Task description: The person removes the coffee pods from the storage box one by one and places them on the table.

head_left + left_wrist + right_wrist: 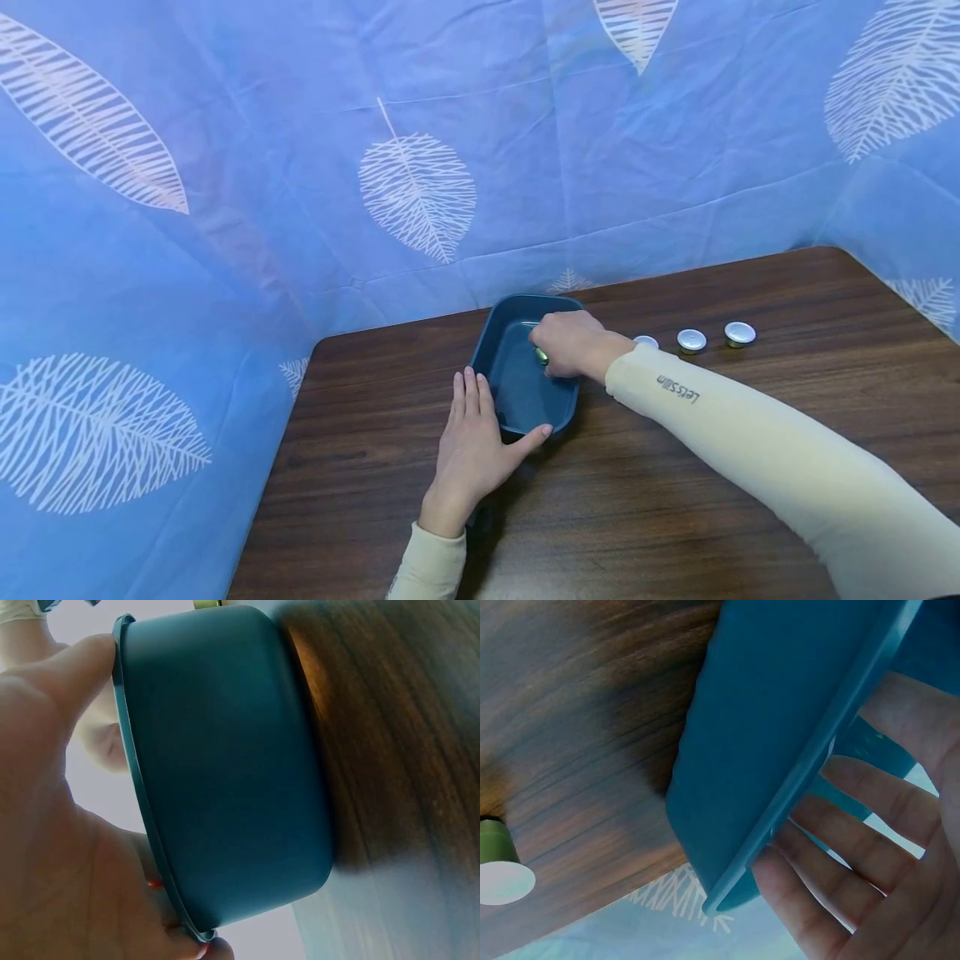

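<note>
A dark teal rectangular bin (531,406) stands on the wooden table. My left hand (470,446) rests at its near left corner, fingers straight along the left rim and thumb across the near rim; in the left wrist view the thumb touches the rim. My right hand (570,343) reaches over the right rim into the bin, pinching a small green coffee capsule (541,356) between thumb and fingers. From the right wrist, the fingertips disappear behind the bin's rim (810,761), and the held capsule is hidden there.
Three more capsules with white lids, left (646,342), middle (691,340) and right (740,334), stand in a row right of the bin; the right forearm partly covers the left one. A blue leaf-patterned cloth (450,167) hangs behind the wooden table (375,433).
</note>
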The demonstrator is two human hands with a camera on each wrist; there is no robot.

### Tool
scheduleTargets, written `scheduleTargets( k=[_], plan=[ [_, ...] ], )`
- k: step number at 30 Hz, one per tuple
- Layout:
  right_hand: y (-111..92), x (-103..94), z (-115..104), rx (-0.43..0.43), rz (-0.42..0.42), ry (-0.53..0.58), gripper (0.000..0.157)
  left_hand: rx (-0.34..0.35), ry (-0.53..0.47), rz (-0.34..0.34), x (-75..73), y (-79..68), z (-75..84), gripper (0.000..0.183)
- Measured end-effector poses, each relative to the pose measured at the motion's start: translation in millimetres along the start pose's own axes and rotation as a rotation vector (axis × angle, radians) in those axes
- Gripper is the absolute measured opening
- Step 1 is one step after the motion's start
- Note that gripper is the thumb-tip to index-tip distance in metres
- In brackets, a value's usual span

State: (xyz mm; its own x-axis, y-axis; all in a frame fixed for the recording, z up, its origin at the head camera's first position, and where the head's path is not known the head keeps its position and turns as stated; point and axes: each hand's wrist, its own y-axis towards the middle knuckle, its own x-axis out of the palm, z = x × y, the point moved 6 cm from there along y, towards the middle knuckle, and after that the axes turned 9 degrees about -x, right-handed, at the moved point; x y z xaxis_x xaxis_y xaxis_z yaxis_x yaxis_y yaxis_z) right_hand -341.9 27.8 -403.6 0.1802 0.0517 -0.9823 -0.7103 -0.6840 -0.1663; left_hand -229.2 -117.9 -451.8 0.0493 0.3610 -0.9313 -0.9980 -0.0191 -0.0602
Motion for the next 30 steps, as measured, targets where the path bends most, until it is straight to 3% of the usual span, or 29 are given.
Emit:
scheduleTargets(
  k=[11,24,30],
  plan=[
    [8.4,3.7,-1.3,0.001,-0.025,-0.009,0.033,0.000,0.003,-0.008,-0.7,0.8,-0.2,0.122],
    [18.1,4.8,-3.4,-0.026,0.043,-0.035,0.034,-0.016,0.012,-0.028,-0.1,2.2,0.0,0.121],
    [24.4,9.1,-5.7,-0.033,0.037,-0.022,0.021,-0.017,0.015,-0.024,-1.4,2.0,-0.3,0.122]
  ],
)
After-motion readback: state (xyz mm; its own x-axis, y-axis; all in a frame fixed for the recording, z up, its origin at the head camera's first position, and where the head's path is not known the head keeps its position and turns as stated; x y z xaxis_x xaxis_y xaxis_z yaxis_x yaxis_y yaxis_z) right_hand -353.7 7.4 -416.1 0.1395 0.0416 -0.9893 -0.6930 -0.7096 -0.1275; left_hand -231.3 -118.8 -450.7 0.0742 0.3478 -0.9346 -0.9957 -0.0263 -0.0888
